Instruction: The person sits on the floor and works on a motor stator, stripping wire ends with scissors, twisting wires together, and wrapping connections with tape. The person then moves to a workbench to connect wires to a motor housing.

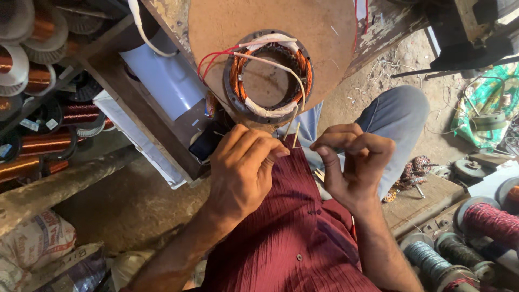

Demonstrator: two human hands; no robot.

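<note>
A round motor stator (268, 77) with copper windings and white insulation lies on a brown round board (270, 21). Red and white lead wires (281, 67) run from it down toward my hands. My left hand (243, 167) pinches the end of a thin pale sleeve or wire (295, 135) between thumb and fingers. My right hand (354, 165) is curled just to the right of that wire end, fingertips close to it; whether it grips the wire is unclear.
Spools of copper wire (46, 143) fill shelves at the left. A wooden bench edge (140, 108) with white sheets runs beside the board. Thread-wound spools (486, 221) and metal parts lie at lower right. Sacks (38, 238) sit at lower left.
</note>
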